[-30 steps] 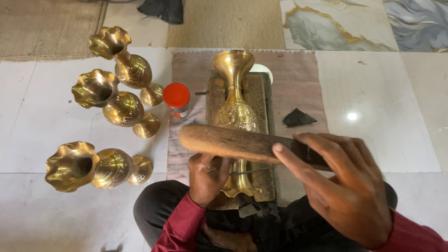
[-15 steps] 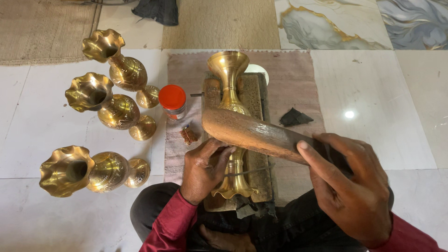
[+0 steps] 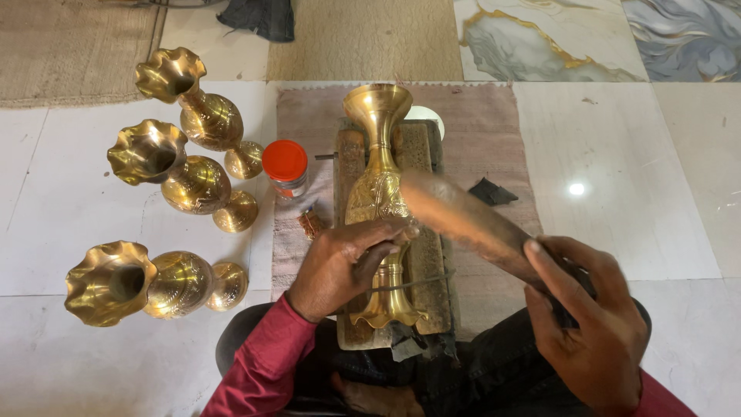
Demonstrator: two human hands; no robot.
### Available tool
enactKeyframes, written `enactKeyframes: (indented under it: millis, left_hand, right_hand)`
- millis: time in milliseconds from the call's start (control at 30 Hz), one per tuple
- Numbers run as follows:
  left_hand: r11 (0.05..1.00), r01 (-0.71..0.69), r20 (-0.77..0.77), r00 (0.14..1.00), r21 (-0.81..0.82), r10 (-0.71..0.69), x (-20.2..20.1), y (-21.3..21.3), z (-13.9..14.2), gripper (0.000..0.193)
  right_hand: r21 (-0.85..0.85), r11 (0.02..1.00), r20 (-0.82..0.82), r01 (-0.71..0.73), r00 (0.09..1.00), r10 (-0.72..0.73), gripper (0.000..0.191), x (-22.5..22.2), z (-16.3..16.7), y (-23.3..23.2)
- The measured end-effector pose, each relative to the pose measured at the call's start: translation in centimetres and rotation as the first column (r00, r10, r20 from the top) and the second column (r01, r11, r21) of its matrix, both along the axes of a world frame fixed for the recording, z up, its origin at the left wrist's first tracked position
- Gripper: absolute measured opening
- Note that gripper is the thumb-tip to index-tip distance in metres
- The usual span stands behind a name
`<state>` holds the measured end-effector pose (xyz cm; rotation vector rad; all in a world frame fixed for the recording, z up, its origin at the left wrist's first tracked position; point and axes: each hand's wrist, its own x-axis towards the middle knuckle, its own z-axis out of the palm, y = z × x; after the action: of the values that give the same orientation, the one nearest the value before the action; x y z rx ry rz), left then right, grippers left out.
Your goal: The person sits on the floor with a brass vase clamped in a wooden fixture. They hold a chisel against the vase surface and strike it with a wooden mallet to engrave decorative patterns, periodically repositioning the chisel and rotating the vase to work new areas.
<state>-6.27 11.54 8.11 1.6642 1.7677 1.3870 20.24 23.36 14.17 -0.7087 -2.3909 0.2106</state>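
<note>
Left hand [image 3: 347,262] pinches a thin tool on the brass vase [image 3: 378,185] atop the wooden block [image 3: 421,147]; right hand [image 3: 594,324] grips a wooden mallet [image 3: 463,216]; three finished-looking vases [image 3: 193,116] lie off the mat's left edge

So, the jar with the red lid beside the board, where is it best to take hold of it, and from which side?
Probably grip the jar around its red lid from above. It stands upright with the lid uppermost and open to reach. Vases lie close on its left and the wooden board on its right, so a sideways approach looks cramped.
</note>
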Motion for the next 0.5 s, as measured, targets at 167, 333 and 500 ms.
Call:
enactKeyframes:
  millis: [167, 333, 500]
  left_hand:
    - [0.989, 0.119, -0.21, 0.973, 0.084, -0.099, -0.9, 0.4, 0.9, 0.031]
    - [0.99, 0.138, -0.18, 0.974, -0.018, -0.139, -1.1, 0.8, 0.9, 0.033]
    - [0.988, 0.136, -0.178, 0.973, -0.07, -0.146, -1.4, 0.5, 0.5, 0.039]
  right_hand:
    - [-0.1, 0.995, -0.279, 0.013, 0.96, -0.04, 0.052, 0.6, -1.5, -0.5]
    - [-0.108, 0.994, 0.06, 0.011, 0.998, -0.005, 0.06, 1.0, -2.4, -0.2]
    - [-0.051, 0.999, 0.144, 0.002, 0.99, 0.006, 0.061, 0.8, -3.8, 0.6]
